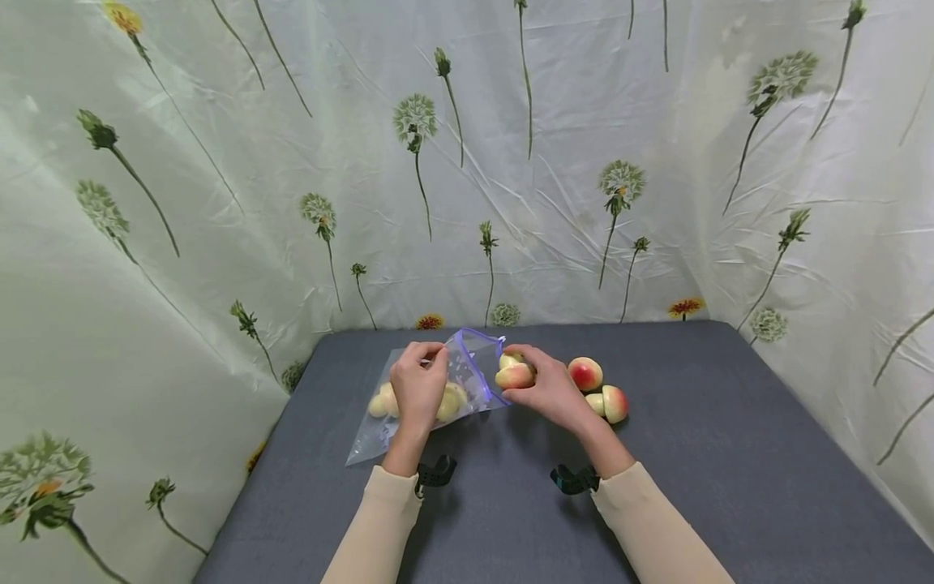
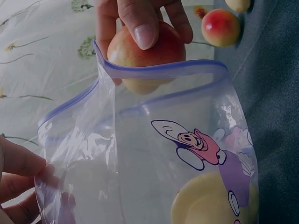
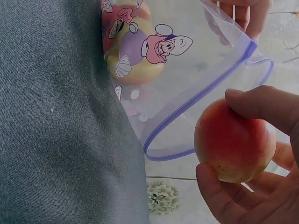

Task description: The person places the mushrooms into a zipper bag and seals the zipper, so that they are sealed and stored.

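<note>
My right hand [image 1: 547, 391] grips a toy mushroom [image 3: 233, 140] by its glossy red-and-yellow cap, thumb on one side and fingers on the other. In the left wrist view, its pale stem points down into the mouth of a clear zip bag [image 2: 140, 140]. The bag has a purple zip edge, which stands apart, and cartoon prints. My left hand [image 1: 419, 381] pinches the bag's edge near the opening and holds it up. Several more mushrooms [image 1: 452, 401] lie inside the bag, partly hidden by my left hand and the prints.
Right of my right hand, on the dark grey table [image 1: 700, 487], lie a red-capped mushroom [image 1: 585, 374] and another on its side [image 1: 614, 404]. A pale curtain [image 1: 365, 162] with dandelion prints hangs behind the table and along both sides.
</note>
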The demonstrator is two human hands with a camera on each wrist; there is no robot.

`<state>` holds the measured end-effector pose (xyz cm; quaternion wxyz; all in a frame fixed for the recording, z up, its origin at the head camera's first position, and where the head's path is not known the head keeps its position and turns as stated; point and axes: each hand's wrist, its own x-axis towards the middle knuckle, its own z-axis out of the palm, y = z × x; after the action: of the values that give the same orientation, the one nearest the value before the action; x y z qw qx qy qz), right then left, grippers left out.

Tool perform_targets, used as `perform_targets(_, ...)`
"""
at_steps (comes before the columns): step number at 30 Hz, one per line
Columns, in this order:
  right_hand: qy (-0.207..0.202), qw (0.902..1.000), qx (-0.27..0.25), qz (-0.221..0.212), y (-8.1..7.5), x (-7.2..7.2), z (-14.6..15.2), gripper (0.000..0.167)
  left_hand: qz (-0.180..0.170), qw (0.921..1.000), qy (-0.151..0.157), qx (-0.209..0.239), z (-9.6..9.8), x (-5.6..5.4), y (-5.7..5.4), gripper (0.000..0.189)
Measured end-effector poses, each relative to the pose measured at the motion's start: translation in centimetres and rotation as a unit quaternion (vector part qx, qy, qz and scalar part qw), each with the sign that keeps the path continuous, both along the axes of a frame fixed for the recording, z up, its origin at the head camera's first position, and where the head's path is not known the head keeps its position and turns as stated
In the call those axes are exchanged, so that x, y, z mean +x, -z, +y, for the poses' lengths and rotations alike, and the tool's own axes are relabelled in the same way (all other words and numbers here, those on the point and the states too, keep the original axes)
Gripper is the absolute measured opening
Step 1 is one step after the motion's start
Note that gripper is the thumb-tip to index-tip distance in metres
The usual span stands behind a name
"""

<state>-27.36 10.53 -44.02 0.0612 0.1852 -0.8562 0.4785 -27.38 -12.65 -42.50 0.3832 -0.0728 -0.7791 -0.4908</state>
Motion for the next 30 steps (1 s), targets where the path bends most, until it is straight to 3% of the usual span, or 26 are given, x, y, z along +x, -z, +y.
perform_targets(10,-0.023,0.9986,0.013,0.045,-0.12,-0.12,-0.42,0.067,-0.005,1.0,0.0,0.007,-0.1,-0.1,-0.07,0.006)
perform_targets(30,-0.035,0.9989,0.012,0.029,-0.35,0.03,-0.89,0.058,0.014,0.9999,-0.005,0.005,-0.08,0.25,-0.37,0.005)
